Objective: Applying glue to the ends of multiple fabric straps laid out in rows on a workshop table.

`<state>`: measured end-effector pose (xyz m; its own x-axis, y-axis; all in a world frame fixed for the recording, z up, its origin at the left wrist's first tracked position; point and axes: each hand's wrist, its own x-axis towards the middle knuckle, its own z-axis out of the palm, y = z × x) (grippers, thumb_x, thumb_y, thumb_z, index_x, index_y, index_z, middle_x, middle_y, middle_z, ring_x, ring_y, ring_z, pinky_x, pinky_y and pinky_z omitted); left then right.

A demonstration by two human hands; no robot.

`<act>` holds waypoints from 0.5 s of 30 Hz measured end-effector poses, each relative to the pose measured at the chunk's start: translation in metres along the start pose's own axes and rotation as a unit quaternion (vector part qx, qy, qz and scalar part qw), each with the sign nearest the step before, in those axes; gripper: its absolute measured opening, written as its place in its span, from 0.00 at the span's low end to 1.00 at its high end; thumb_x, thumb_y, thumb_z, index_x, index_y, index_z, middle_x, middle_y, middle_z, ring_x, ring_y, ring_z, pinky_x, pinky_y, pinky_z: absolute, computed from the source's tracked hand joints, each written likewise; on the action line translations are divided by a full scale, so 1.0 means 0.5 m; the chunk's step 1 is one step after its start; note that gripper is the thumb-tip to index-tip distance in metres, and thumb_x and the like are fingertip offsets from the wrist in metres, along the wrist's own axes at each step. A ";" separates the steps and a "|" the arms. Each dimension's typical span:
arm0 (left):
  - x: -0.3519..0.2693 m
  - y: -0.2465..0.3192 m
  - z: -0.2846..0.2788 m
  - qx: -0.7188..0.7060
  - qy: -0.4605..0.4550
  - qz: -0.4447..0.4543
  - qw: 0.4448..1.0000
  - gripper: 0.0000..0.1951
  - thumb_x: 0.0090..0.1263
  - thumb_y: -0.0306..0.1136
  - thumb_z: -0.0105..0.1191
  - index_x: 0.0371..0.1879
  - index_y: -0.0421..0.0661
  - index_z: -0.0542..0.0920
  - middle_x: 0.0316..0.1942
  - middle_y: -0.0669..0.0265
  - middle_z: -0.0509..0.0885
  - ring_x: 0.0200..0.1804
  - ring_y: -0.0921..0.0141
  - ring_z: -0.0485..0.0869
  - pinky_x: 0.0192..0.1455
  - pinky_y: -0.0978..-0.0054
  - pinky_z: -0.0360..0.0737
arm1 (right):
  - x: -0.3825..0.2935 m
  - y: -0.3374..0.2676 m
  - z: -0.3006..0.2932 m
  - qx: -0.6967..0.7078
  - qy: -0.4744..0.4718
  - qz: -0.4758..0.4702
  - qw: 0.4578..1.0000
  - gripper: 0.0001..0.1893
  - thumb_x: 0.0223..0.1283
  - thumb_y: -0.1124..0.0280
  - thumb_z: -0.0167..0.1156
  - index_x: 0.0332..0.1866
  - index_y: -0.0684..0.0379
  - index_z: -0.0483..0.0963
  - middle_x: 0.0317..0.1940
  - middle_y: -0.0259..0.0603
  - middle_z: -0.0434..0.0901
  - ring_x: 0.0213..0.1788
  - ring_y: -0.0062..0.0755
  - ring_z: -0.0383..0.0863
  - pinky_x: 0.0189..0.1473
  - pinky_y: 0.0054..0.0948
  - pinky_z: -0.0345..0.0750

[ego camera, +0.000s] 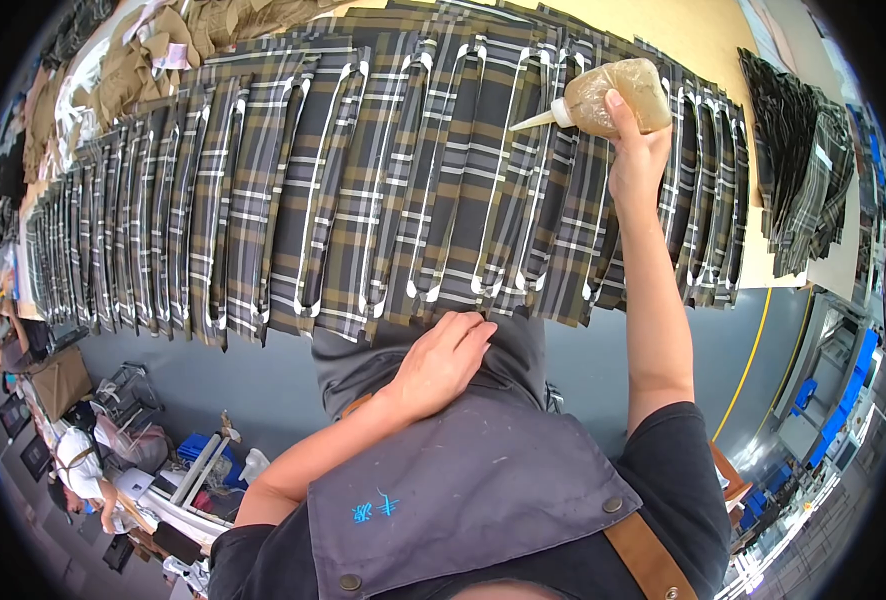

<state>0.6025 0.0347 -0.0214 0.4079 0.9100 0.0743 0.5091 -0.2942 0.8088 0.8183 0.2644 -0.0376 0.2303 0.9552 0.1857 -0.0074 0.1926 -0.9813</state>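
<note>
A long row of overlapping plaid fabric pieces [360, 180] covers the work table, many showing narrow white-edged strips. My right hand [634, 146] grips a translucent plastic squeeze bottle [589, 94] with brownish contents. Its pointed nozzle aims left, over the fabric; whether the tip touches the cloth I cannot tell. At the near edge of the row, my left hand [447, 360] rests with its fingertips at the fabric's lower edge, fingers close together; whether they pinch the cloth is unclear.
Bundled dark plaid cloth [810, 172] lies on the table's right part. Tan fabric pieces [225, 26] are heaped at the back left. The yellowish table top [690, 22] shows behind the row. A person in white [79, 465] is at lower left, near crates; blue-edged shelving [840, 405] stands at right.
</note>
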 end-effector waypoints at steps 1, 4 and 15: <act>0.001 0.001 0.001 0.000 0.000 0.000 1.000 0.16 0.57 0.20 0.60 0.46 0.37 0.76 0.43 0.57 0.76 0.43 0.59 0.78 0.44 0.65 0.78 | -0.011 -0.006 -0.001 0.003 -0.007 0.009 1.000 0.19 0.58 0.70 0.65 0.51 0.67 0.72 0.43 0.40 0.79 0.43 0.24 0.81 0.44 0.26 0.80; 0.002 0.001 0.002 0.007 0.008 -0.008 1.000 0.16 0.57 0.20 0.59 0.46 0.37 0.76 0.44 0.58 0.76 0.43 0.58 0.78 0.45 0.66 0.78 | -0.037 -0.010 -0.002 0.033 0.000 0.057 0.998 0.22 0.55 0.70 0.68 0.52 0.68 0.71 0.45 0.41 0.78 0.46 0.24 0.78 0.51 0.25 0.73; 0.003 0.003 0.004 0.008 0.006 -0.013 1.000 0.17 0.57 0.19 0.59 0.46 0.37 0.75 0.45 0.57 0.76 0.45 0.58 0.77 0.46 0.66 0.78 | -0.123 -0.028 -0.014 0.024 -0.010 0.096 0.995 0.26 0.55 0.68 0.68 0.55 0.67 0.67 0.48 0.42 0.76 0.50 0.26 0.76 0.56 0.27 0.71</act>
<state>0.6052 0.0350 -0.0211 0.3854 0.9207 0.0611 0.5307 -0.2753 0.8016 0.8112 0.2012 -0.0359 0.2003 0.9797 -0.0038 -0.0956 0.0156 -0.9953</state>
